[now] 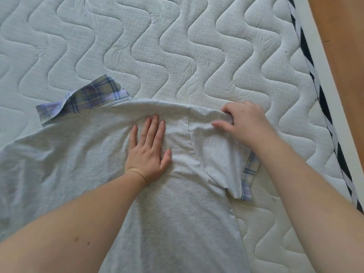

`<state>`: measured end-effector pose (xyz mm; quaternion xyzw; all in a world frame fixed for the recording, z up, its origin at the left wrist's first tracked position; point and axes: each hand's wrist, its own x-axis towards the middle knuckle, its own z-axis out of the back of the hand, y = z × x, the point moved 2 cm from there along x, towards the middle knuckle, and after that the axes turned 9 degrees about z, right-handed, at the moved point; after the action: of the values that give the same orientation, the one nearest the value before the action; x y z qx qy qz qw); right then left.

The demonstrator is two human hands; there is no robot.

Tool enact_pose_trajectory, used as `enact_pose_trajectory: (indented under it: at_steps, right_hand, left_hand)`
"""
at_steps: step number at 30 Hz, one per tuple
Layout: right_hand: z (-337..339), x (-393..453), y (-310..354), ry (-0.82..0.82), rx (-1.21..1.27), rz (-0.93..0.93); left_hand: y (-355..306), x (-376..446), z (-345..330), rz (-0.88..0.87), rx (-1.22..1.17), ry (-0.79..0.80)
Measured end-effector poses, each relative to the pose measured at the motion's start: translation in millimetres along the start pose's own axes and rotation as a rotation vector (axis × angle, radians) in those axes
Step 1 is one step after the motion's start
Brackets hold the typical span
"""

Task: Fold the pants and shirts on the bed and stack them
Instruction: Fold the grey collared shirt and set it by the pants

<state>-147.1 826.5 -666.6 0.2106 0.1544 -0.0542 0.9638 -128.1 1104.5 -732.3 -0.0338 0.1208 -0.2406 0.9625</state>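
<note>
Now the left hand [148, 150] presses flat, fingers together, mid-shirt [78, 164] on the mattress [177, 46]; right hand [243, 123] pinches its shoulder edge. Loose pinning could bunch the fold.

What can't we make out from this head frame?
- Grey shirt: hem and left side cut off by the bottom and left edges.
- Shirt under the forearms: hidden.
- Right hand: fingertips curl into the fold, grip detail hidden.
- Left hand: fabric beneath its palm covered.
- Any stack or pants: none in view.

One grey shirt [78, 164] with two plaid cuffs, one mattress [177, 46], two hands.
</note>
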Motion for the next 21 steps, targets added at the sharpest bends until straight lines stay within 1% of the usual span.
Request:
enact_pose_trajectory:
  at_steps: [2, 4, 5, 7, 8, 10, 13, 16, 21]
  right_hand:
    - [3.0, 12.2, 9.9, 0.040, -0.098, -0.039]
    - [9.0, 27.6, 18.7, 0.043, -0.128, -0.066]
    - [10.9, 37.9, 25.9, 0.042, -0.069, -0.050]
    - [9.3, 60.6, 50.1, 0.044, 0.158, -0.002]
    - [4.6, 70.6, 64.2, 0.052, 0.220, 0.011]
    - [-11.2, 86.1, 87.1, 0.059, 0.204, 0.014]
    - [-33.8, 95.9, 98.0, -0.040, 0.073, 0.010]
    - [-46.6, 92.9, 94.6, -0.218, -0.073, 0.060]
    - [-56.3, 88.9, 91.5, -0.411, -0.205, 0.113]
  left_hand:
    - [0.2, 0.0, 0.3, -0.001, -0.001, 0.003]
    - [0.2, 0.1, 0.2, -0.005, -0.003, 0.000]
    - [0.3, 0.2, 0.1, -0.006, -0.004, -0.004]
    - [1.0, 0.4, -0.4, -0.008, -0.002, -0.011]
    - [0.9, 0.1, -0.8, -0.009, -0.002, -0.016]
    - [0.7, -0.1, -1.3, -0.010, -0.001, -0.025]
    - [0.9, 0.6, -2.6, -0.014, 0.004, -0.030]
    - [1.0, 0.7, -2.9, -0.017, 0.004, -0.029]
    - [1.2, 1.0, -4.6, -0.029, 0.001, -0.041]
